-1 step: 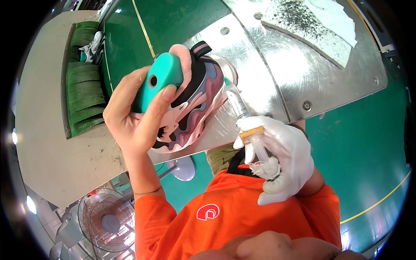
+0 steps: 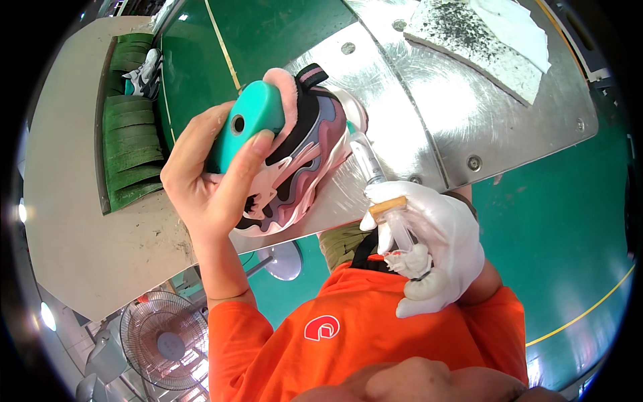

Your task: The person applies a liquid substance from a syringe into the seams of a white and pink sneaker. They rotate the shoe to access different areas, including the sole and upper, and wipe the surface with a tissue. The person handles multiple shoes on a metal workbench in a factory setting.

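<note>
My bare left hand [image 2: 218, 171] is closed around a teal shoe last [image 2: 251, 110] that fills the opening of a sneaker [image 2: 309, 157]. The sneaker has pink, purple and black panels, a fuzzy pink collar and a pale sole, and is held tilted over the metal table. In my white-gloved right hand [image 2: 445, 248] is a clear syringe [image 2: 367, 159] with a green tip and a tan piece across its finger end. Its tip meets or nearly meets the sneaker near the heel, by the sole edge; exact contact is hard to tell. The gloved fingers wrap round barrel and plunger.
The metal table [image 2: 402, 130] has bolt heads in it. On its far right lies a black-speckled white slab [image 2: 469, 47] with white sheets. At left, another sneaker [image 2: 142, 75] rests by green strips [image 2: 134, 134] on a beige table [image 2: 74, 174]. A fan [image 2: 164, 340] stands lower left.
</note>
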Demonstrator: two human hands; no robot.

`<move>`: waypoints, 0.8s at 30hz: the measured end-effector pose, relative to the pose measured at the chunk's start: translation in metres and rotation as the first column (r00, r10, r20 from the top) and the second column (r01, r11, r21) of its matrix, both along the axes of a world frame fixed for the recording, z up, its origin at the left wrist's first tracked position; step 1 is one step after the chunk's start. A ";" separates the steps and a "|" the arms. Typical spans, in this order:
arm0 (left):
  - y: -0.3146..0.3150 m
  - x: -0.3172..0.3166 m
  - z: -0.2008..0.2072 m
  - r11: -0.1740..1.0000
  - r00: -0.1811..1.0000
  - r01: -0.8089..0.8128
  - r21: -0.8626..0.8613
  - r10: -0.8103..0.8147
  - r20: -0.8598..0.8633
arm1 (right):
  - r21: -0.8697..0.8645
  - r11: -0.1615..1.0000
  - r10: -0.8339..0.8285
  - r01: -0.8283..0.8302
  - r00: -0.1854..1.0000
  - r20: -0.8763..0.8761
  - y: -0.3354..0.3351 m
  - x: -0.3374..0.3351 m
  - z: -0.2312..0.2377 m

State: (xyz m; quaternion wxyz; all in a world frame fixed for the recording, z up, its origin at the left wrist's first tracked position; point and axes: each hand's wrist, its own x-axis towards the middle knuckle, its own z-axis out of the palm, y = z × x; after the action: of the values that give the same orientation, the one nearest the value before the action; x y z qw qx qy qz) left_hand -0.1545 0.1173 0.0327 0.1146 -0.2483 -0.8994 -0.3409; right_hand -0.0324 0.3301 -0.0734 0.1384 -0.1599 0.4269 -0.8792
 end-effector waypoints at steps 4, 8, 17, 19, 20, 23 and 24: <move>0.003 0.000 0.000 1.000 1.000 0.003 0.013 -0.003 0.013 | -0.021 0.999 -0.045 0.047 0.997 0.068 -0.002 0.006 0.003; 0.003 0.000 0.000 1.000 1.000 0.012 0.018 -0.012 0.006 | -0.006 0.997 -0.078 0.079 0.994 0.082 -0.006 0.010 0.005; 0.007 0.003 0.000 1.000 1.000 0.005 0.015 -0.005 -0.010 | 0.010 0.998 0.057 -0.062 0.960 0.274 -0.002 0.014 0.026; 0.006 0.004 0.000 1.000 1.000 0.004 0.013 -0.004 -0.018 | -0.014 0.996 0.088 -0.089 0.940 0.329 -0.002 0.015 0.031; 0.002 0.001 0.000 1.000 1.000 0.007 0.014 -0.007 -0.017 | 0.007 0.997 0.072 -0.078 0.951 0.301 -0.006 0.016 0.032; -0.007 -0.004 -0.001 0.999 1.000 0.022 0.023 -0.022 -0.018 | 0.044 0.998 -0.039 0.034 0.992 0.123 -0.013 0.014 0.026; -0.008 -0.002 -0.001 0.999 0.999 0.032 0.028 -0.031 -0.024 | 0.045 0.996 -0.083 0.081 0.996 0.041 -0.013 0.013 0.019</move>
State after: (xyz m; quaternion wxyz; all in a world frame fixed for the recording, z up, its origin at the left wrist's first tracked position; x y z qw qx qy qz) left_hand -0.1567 0.1095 0.0318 0.1236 -0.2648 -0.8890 -0.3526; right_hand -0.0189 0.3166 -0.0545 0.1144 -0.1205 0.4489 -0.8780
